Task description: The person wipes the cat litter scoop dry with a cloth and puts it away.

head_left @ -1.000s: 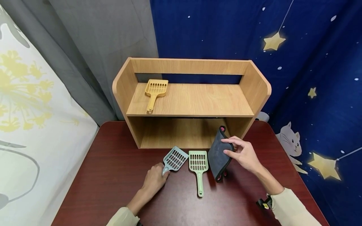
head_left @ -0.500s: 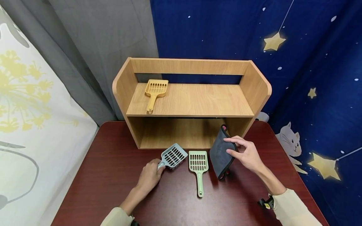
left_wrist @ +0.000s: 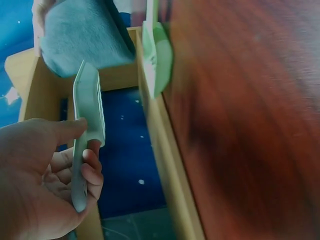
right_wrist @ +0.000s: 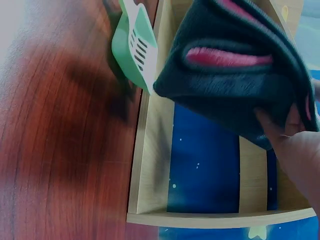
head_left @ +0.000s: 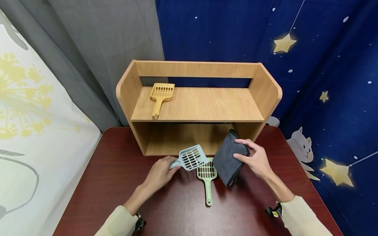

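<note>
– Since earlier, the blue scoop (head_left: 193, 158) is being moved right, overlapping the far end of the green scoop (head_left: 208, 191).
– And the hands?
– Its handle (head_left: 175, 164) is being gripped by the left hand (head_left: 159, 172), dark cloth (head_left: 228, 160) by the right hand (head_left: 257, 160).

Counter (head_left: 236, 213): dark red, topped at its rear by shelf. Shelf (head_left: 209, 105): pale wood, two-tiered. Yellow scoop (head_left: 160, 99): laid on upper tier, left, handle turned forward. Grey curtain (head_left: 118, 42): hung behind. Blue curtain (head_left: 233, 36): hung behind, printed with stars (head_left: 284, 43) and cat (head_left: 301, 147). White curtain (head_left: 59, 144): yellow-flowered, hung left.
</note>
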Demonstrator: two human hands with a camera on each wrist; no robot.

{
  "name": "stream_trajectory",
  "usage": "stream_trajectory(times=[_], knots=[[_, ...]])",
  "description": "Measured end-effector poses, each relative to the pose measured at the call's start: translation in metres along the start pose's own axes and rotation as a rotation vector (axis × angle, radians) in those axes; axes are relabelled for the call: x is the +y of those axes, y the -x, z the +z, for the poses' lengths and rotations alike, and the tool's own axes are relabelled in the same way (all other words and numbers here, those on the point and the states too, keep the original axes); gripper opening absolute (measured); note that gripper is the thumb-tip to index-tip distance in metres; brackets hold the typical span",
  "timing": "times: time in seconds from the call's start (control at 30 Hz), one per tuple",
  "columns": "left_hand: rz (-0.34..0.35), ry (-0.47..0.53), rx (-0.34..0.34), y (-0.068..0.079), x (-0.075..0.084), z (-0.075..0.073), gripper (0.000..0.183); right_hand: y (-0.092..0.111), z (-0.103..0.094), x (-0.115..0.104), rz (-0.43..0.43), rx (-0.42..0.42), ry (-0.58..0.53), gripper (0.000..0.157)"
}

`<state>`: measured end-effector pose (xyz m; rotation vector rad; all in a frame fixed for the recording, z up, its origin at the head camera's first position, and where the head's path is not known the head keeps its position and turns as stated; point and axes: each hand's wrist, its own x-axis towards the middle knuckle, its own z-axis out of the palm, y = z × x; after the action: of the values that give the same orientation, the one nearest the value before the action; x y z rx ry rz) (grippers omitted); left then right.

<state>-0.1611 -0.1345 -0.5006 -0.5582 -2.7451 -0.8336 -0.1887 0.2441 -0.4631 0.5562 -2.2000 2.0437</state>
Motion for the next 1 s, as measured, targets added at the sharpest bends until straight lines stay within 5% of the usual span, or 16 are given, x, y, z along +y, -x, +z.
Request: stream_trajectory(times=[0.57,1.0], knots=[[0.268,0.097,-0.101,-0.028,0.025,-0.02,0.023,-0.019,0.01,-0.002,-0.143,0.072,0.17,0.043],[0.361,0.105,-0.231,-0.036,0.03,-0.022,0.024,-0.038,0.006,-0.005,-0.197,-0.109,0.28,0.039]])
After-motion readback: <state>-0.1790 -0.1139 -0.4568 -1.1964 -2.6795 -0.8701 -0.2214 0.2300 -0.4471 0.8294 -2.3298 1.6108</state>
